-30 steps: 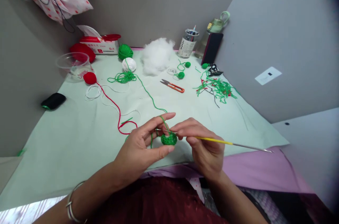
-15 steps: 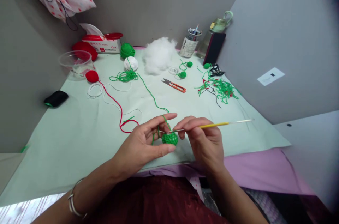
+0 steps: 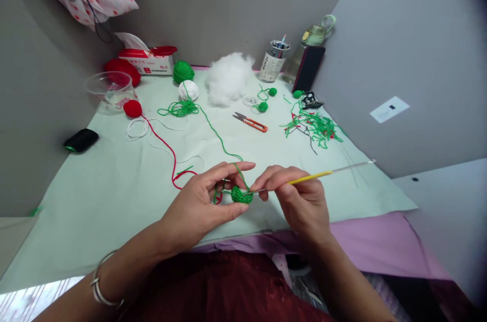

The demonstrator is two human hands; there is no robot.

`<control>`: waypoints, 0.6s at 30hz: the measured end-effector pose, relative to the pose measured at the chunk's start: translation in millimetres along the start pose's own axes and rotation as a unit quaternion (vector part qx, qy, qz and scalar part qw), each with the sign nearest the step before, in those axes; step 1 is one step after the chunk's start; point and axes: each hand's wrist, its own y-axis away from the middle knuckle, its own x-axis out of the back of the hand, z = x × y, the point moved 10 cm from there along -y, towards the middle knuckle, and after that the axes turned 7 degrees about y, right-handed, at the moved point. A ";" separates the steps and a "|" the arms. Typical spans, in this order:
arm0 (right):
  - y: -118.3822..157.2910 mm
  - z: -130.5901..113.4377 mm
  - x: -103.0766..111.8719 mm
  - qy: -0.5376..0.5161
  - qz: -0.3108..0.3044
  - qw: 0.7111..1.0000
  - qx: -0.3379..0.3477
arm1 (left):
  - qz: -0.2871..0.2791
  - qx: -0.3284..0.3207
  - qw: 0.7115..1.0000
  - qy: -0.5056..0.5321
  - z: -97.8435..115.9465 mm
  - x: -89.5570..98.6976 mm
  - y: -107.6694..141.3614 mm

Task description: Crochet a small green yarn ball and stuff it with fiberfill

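My left hand (image 3: 207, 198) pinches a small round green crochet piece (image 3: 241, 195) between its thumb and fingers. A strand of green yarn (image 3: 217, 134) runs over the raised left index finger and back to a loose green tangle (image 3: 182, 108) on the table. In my right hand (image 3: 294, 195) is a crochet hook (image 3: 310, 178) with a yellow handle, gripped like a pen. Its metal tip meets the rim of the green piece, and its silver rear end points up to the right.
Orange thread snips (image 3: 251, 122) lie mid-table before white stuffing (image 3: 229, 78). To the right are yarn scraps (image 3: 321, 128), a leaning phone (image 3: 309, 69) and a bottle (image 3: 294, 61). On the left stand a plastic cup (image 3: 114, 90), a red yarn ball (image 3: 133, 109) and a black roll (image 3: 81, 140).
The right hand and hook have shifted slightly right, and the hook is tilted more steeply. The green piece has turned a little in the left hand and moved slightly up and left.
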 end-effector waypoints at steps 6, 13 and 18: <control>2.1 -28.1 -9.4 0.154 -0.026 0.985 0.073 | 0.005 -0.021 0.999 -0.046 1.4 1.4 1.1; 11.9 -40.0 -20.1 0.238 -0.035 0.962 0.125 | 0.010 -0.065 0.993 -0.102 11.3 1.7 3.3; 20.4 -37.1 -30.8 0.419 -0.030 0.896 0.142 | 0.078 -0.083 0.990 -0.078 6.8 9.8 6.9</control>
